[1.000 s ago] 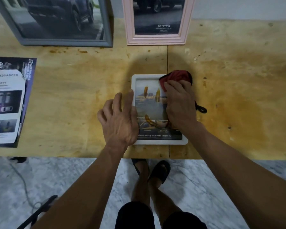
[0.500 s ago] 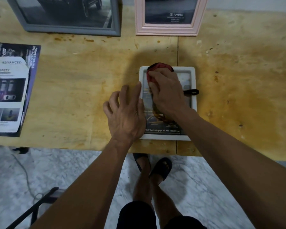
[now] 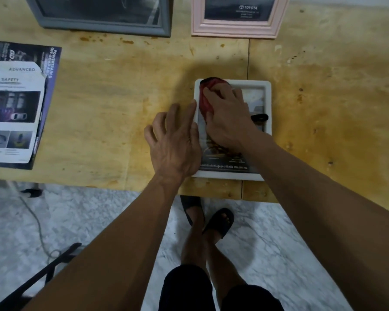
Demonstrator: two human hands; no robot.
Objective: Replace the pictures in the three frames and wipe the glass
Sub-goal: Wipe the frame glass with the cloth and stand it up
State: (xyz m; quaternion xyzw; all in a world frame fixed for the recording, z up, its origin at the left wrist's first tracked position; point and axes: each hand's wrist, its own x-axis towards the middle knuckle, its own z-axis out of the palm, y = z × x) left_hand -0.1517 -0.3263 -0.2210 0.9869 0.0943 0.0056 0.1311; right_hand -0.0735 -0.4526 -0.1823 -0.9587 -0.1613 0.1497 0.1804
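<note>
Pressing a red cloth (image 3: 206, 95) on the glass, the right hand (image 3: 228, 118) covers the white frame's (image 3: 268, 104) far-left corner; the left hand (image 3: 174, 142), fingers spread, steadies its left edge near the table (image 3: 121, 97) edge.

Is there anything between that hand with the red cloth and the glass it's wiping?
Nothing visible. The right hand presses the red cloth straight onto the glass of the white frame; the left hand steadies the frame's left edge, off to the side.
</note>
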